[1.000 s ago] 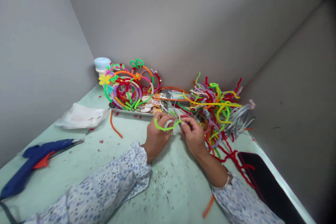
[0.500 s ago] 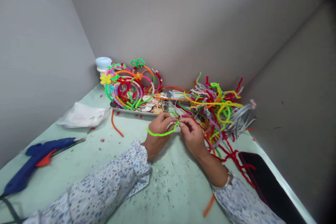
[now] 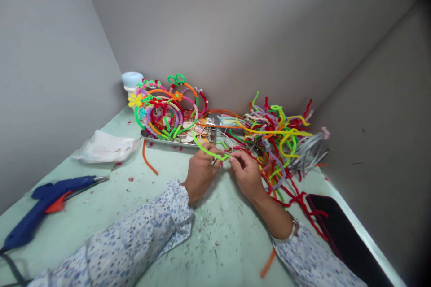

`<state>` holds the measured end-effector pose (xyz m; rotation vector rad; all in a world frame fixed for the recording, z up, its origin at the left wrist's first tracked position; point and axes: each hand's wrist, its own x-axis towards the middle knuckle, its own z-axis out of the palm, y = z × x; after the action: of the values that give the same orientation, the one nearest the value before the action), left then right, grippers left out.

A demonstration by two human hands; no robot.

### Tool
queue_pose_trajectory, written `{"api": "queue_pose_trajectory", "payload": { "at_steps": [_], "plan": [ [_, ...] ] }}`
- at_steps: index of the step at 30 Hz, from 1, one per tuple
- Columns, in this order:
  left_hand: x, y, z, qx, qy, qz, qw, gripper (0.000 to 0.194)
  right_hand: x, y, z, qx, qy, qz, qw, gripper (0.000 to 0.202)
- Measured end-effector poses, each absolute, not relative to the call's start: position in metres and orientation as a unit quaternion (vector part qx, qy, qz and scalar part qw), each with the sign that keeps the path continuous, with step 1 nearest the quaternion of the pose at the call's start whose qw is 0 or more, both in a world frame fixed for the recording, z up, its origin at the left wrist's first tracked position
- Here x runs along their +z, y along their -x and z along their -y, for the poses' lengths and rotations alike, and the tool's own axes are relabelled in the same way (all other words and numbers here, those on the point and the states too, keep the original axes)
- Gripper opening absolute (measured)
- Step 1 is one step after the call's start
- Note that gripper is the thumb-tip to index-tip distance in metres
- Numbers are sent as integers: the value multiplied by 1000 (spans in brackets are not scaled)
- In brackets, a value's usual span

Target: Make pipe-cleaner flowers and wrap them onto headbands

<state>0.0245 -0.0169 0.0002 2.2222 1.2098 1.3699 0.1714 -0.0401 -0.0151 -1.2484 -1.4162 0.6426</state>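
A bright green fuzzy stem [image 3: 206, 149] runs between my two hands, its free end sticking up to the left over the back of my left hand. My left hand [image 3: 202, 170] has its fingers closed on the stem. The fingertips of my right hand [image 3: 247, 172] pinch it at its right end, close to the left fingertips. Thin grey wire loops [image 3: 230, 136] stand just behind the fingertips; whether they join the stem is too small to tell. Part of the green stem is hidden by the fingers.
Decorated fuzzy headbands [image 3: 164, 114] stand on a metal tray [image 3: 175, 144] of discs. At right lie tangled coloured stems [image 3: 279, 139] and a dark phone [image 3: 350, 237]. At left are a blue glue gun [image 3: 50, 202], a plastic bag [image 3: 106, 147] and a blue-lidded container [image 3: 132, 79].
The green stem's free end has swung from below the left hand to above it. My left hand has turned slightly; my right hand stays almost in place.
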Motion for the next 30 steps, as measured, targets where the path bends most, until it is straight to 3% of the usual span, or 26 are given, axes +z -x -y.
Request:
{"api": "queue_pose_trajectory", "payload": {
  "at_steps": [8,30],
  "plan": [
    [-5,-23,17,450,-766,-443,118,13,-15,-172,41,263,528,605,535,15],
    [0,-26,17,456,-713,-436,306,12,-19,-173,39,259,526,615,527,14]
  ]
}}
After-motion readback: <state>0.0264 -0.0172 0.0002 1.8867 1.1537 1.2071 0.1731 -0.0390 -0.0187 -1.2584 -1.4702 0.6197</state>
